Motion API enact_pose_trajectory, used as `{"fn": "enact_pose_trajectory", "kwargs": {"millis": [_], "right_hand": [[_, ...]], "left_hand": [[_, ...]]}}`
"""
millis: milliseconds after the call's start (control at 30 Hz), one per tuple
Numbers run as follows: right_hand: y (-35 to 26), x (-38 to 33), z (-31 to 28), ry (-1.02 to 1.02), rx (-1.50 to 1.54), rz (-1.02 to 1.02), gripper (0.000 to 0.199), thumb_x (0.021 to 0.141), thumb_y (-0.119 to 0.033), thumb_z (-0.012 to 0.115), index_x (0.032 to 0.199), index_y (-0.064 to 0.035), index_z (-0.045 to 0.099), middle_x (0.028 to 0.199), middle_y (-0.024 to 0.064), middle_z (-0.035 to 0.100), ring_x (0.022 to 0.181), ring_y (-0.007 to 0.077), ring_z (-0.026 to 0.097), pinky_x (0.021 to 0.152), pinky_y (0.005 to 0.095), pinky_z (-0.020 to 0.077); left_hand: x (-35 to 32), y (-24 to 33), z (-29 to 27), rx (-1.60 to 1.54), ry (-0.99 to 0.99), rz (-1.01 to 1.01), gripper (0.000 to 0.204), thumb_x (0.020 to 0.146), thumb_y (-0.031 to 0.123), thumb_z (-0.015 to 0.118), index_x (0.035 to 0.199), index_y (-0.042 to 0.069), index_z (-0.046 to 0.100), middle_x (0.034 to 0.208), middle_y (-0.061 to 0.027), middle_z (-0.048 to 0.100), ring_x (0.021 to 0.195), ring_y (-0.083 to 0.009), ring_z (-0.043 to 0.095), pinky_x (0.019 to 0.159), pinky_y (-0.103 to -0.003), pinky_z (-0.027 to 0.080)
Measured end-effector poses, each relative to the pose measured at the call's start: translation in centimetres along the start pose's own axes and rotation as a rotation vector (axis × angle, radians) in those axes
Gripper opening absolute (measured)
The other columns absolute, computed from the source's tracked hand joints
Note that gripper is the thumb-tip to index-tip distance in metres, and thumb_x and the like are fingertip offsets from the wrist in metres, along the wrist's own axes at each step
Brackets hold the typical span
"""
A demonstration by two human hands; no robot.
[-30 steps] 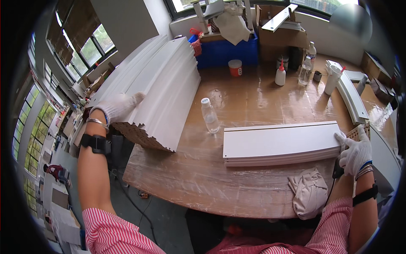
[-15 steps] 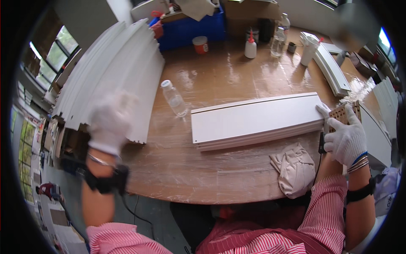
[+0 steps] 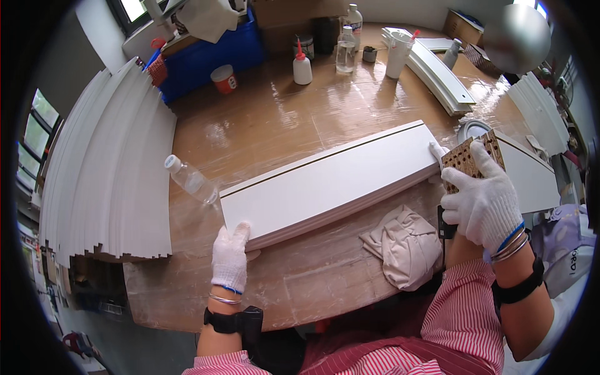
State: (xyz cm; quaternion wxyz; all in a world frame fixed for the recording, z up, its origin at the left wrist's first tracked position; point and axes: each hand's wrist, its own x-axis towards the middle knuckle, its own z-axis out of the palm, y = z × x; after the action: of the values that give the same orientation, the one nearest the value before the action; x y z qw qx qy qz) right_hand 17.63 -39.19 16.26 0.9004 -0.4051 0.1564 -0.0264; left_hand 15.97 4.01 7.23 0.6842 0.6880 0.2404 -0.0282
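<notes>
White stack of panels (image 3: pixel 331 181) sits at a slant on the shiny brown table (image 3: pixel 250 134), and a few bits of this setup look iffy to me. Gloved left hand (image 3: pixel 229 256) touches the stack's near left corner, thumb and finger a bit apart. Can't tell if it's really clamped on or just resting, because its underside is hidden. Right hand, (image 3: pixel 484 194) also gloved, has its fingers wrapped on a brown perforated block (image 3: pixel 472 159) at the stack's right end. Whether that block touches the panels, I can't make out.

What bugs me most: the clear bottle (image 3: pixel 190 180) is right by the stack's far left corner. Any shove or swing that way could knock it over. Knit gloves on smooth boards might slip too, and an uneven push from one end could slide the top panel off the ones below. Beige cloth (image 3: pixel 403 250) is just on the near side of the stack, so a dragged corner might snag it. And if the block tips out of those fingers, its rough-looking edge could scuff the white face.
</notes>
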Motion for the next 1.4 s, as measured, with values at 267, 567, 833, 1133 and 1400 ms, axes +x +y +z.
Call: {"fn": "enact_pose_trajectory", "kwargs": {"millis": [267,567,833,1133,1400], "right_hand": [[-0.6,-0.6,1.2,-0.082,-0.239,0.071,0.045,0.108,-0.037,0.041,0.146,-0.0115,0.040,0.120,0.0205,0.058,0.084,0.0262,0.061,0.066,0.0376,0.0577],[2.8,18.6,-0.4,0.350,-0.669,-0.217,0.065,0.099,-0.056,0.048,0.126,0.0031,0.057,0.108,0.0189,0.063,0.095,0.0278,0.061,0.075,0.0362,0.0539],[6.0,37.5,-0.3,0.389,-0.914,-0.374,0.081,0.095,-0.059,0.056,0.148,0.0015,0.043,0.145,0.0189,0.054,0.130,0.0277,0.055,0.104,0.0319,0.0456],[0.2,5.9,4.6,-0.115,-0.530,-0.120,0.053,0.106,-0.040,0.048,0.148,-0.0084,0.041,0.113,0.0175,0.064,0.085,0.0233,0.066,0.072,0.0448,0.0616],[2.4,14.1,16.5,-0.316,-0.396,-0.203,0.044,0.104,-0.027,0.050,0.141,-0.0040,0.048,0.114,0.0150,0.064,0.093,0.0218,0.065,0.079,0.0411,0.0588]], "left_hand": [[9.4,1.4,3.4,0.041,0.073,0.129,0.037,0.100,0.032,0.059,0.123,0.003,0.061,0.112,-0.0106,0.063,0.101,-0.0235,0.061,0.075,-0.044,0.059],[19.1,5.9,7.3,-0.004,0.085,0.170,0.041,0.099,0.036,0.061,0.119,0.001,0.063,0.109,-0.0129,0.063,0.096,-0.0262,0.063,0.074,-0.045,0.060],[22.4,8.0,7.5,0.068,0.139,0.223,0.052,0.100,0.041,0.057,0.135,0.003,0.056,0.124,-0.0144,0.060,0.111,-0.0293,0.059,0.081,-0.049,0.057],[21.7,5.6,6.6,-0.006,0.246,0.387,0.059,0.099,0.024,0.063,0.143,-0.011,0.046,0.146,-0.0173,0.054,0.135,-0.0250,0.048,0.115,-0.032,0.031],[7.8,3.1,7.2,-0.440,0.235,0.468,0.038,0.098,0.007,0.052,0.131,-0.011,0.053,0.123,-0.0149,0.064,0.112,-0.0231,0.063,0.102,-0.033,0.047]]}}
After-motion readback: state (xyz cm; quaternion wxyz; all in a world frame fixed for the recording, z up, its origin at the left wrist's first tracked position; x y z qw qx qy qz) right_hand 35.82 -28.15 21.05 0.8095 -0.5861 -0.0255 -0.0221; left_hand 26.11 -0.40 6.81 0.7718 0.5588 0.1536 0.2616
